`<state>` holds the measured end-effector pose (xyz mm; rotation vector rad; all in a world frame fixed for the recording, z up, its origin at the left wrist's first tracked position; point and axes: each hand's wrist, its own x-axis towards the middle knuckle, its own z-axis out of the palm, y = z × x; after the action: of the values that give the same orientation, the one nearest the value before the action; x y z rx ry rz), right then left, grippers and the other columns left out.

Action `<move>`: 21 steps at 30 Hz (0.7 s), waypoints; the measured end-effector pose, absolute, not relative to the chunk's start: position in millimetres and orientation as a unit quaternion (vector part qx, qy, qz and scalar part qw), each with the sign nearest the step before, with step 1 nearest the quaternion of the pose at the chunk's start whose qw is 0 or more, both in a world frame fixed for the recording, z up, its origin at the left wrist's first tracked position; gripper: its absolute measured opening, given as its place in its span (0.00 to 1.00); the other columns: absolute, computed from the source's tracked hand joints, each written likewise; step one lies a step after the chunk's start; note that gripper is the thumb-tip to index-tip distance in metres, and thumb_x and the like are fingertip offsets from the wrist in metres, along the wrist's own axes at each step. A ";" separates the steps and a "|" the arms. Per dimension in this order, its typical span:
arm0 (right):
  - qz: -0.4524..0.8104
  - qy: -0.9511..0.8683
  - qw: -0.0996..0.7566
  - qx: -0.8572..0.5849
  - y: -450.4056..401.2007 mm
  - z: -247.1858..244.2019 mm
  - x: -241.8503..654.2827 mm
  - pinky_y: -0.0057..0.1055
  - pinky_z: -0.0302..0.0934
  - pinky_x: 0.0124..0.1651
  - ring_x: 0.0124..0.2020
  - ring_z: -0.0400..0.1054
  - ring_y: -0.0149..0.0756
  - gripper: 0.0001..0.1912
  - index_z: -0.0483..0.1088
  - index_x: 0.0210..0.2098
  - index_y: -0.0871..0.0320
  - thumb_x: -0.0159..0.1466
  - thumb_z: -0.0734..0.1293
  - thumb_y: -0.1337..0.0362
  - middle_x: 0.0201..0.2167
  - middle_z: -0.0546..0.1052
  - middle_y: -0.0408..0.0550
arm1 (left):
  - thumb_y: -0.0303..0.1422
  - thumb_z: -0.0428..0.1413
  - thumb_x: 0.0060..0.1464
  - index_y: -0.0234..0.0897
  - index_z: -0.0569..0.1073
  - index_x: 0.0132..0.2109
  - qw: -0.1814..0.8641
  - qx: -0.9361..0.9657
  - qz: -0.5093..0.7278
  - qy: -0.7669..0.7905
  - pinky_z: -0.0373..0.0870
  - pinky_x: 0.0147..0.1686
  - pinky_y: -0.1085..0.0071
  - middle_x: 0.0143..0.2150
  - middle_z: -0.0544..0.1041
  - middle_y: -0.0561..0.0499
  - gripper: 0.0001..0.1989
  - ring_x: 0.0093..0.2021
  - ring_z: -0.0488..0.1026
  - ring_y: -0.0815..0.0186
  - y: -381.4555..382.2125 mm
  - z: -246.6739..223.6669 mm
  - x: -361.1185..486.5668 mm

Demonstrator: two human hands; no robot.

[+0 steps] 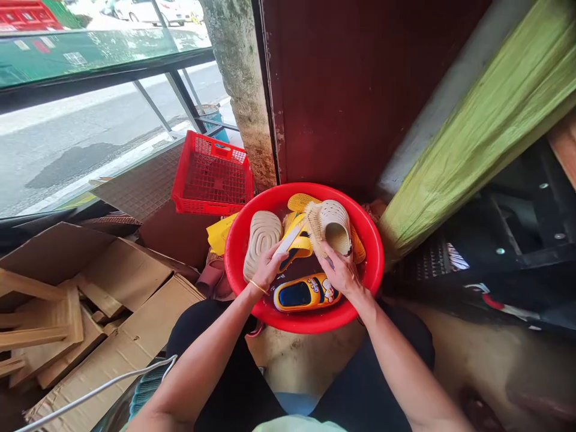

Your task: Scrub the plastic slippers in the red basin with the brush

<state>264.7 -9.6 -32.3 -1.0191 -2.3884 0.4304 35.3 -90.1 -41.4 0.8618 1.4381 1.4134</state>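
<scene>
Over the red basin (238, 223), my left hand (266, 269) is closed around the white handle of a scrub brush (290, 237). The brush's pale bristles meet the side of a beige clog (334, 217). That clog is gripped at its opening by my right hand (338, 270), some of whose fingers are hidden. Dark water fills the basin. Another beige clog (263, 239) lies sole up at the left, and a yellow slipper (306, 293) with a dark insole and a cartoon floats near the front. More yellow footwear (302, 201) sits behind the brush.
A red plastic crate (213, 174) stands behind the basin at the left. Cardboard boxes (139, 294) with wooden pieces (40, 324) lie further left. A dark red panel (351, 90) rises behind, and green cloth (477, 138) slants down at the right.
</scene>
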 end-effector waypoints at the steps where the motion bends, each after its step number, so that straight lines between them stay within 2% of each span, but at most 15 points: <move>1: 0.137 -0.887 0.241 -0.370 -13.4 -30.5 267.0 0.32 0.72 0.52 0.50 0.78 0.43 0.26 0.66 0.71 0.56 0.75 0.57 0.62 0.52 0.82 0.55 | 0.44 0.63 0.52 0.35 0.77 0.62 0.443 0.365 0.566 0.592 0.74 0.46 0.64 0.47 0.83 0.47 0.32 0.46 0.78 0.55 -91.0 -42.9 35.5; 3: 0.094 -0.904 0.206 -0.364 -20.2 -27.3 271.9 0.29 0.72 0.43 0.42 0.79 0.41 0.25 0.68 0.70 0.54 0.76 0.58 0.59 0.45 0.83 0.54 | 0.43 0.62 0.54 0.35 0.76 0.63 0.406 0.400 0.542 0.618 0.74 0.47 0.62 0.45 0.83 0.47 0.32 0.44 0.78 0.55 -93.6 -44.8 36.8; 6: 0.052 -0.921 0.150 -0.356 -23.3 -25.2 278.0 0.26 0.67 0.34 0.35 0.78 0.38 0.25 0.68 0.70 0.47 0.75 0.60 0.59 0.38 0.82 0.50 | 0.40 0.61 0.55 0.37 0.78 0.61 0.331 0.478 0.506 0.637 0.71 0.55 0.58 0.52 0.82 0.44 0.27 0.52 0.77 0.51 -98.0 -43.6 39.5; 8: 0.039 -0.916 0.130 -0.379 -18.6 -26.5 280.4 0.27 0.67 0.33 0.34 0.78 0.38 0.26 0.65 0.71 0.45 0.75 0.60 0.60 0.38 0.82 0.49 | 0.39 0.61 0.56 0.39 0.79 0.60 0.307 0.517 0.497 0.625 0.68 0.61 0.58 0.58 0.79 0.43 0.25 0.58 0.75 0.50 -100.4 -39.9 40.6; 10: 0.039 -0.896 0.136 -0.421 -10.4 -29.5 282.3 0.29 0.69 0.36 0.37 0.79 0.41 0.27 0.64 0.72 0.47 0.75 0.60 0.61 0.42 0.83 0.51 | 0.39 0.61 0.56 0.39 0.79 0.60 0.323 0.516 0.501 0.615 0.67 0.62 0.58 0.59 0.79 0.43 0.25 0.59 0.74 0.50 -102.0 -35.0 40.0; 13: 0.080 -0.875 0.163 -0.448 -2.0 -34.2 285.0 0.33 0.72 0.46 0.46 0.79 0.45 0.29 0.62 0.73 0.54 0.74 0.58 0.62 0.52 0.82 0.56 | 0.40 0.63 0.54 0.37 0.79 0.60 0.382 0.427 0.549 0.608 0.71 0.58 0.59 0.54 0.81 0.43 0.27 0.55 0.76 0.51 -103.6 -27.6 34.8; 15: 0.112 -0.873 0.152 -0.450 -4.0 -36.3 284.9 0.34 0.73 0.50 0.48 0.79 0.45 0.29 0.60 0.74 0.56 0.74 0.58 0.62 0.54 0.82 0.56 | 0.41 0.63 0.53 0.36 0.79 0.58 0.425 0.337 0.602 0.587 0.74 0.51 0.61 0.51 0.82 0.44 0.27 0.51 0.78 0.52 -104.0 -24.0 28.8; 18: 0.135 -0.874 0.060 -0.463 -15.0 -37.4 278.5 0.36 0.73 0.47 0.46 0.81 0.46 0.31 0.57 0.75 0.50 0.74 0.59 0.61 0.51 0.83 0.54 | 0.46 0.60 0.56 0.38 0.77 0.57 0.485 0.207 0.653 0.544 0.78 0.41 0.61 0.47 0.82 0.44 0.26 0.44 0.80 0.53 -103.3 -23.3 19.4; 21: 0.140 -0.878 -0.043 -0.456 -23.1 -36.7 267.7 0.39 0.73 0.49 0.46 0.81 0.48 0.33 0.53 0.76 0.49 0.73 0.59 0.62 0.49 0.84 0.55 | 0.49 0.56 0.60 0.37 0.74 0.59 0.549 0.117 0.637 0.528 0.78 0.37 0.58 0.44 0.82 0.41 0.28 0.39 0.81 0.52 -100.2 -30.3 14.6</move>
<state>267.7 -23.1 -36.7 -1.4713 -2.8360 0.4536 14.6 -100.2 -30.3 0.2766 1.2511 1.5092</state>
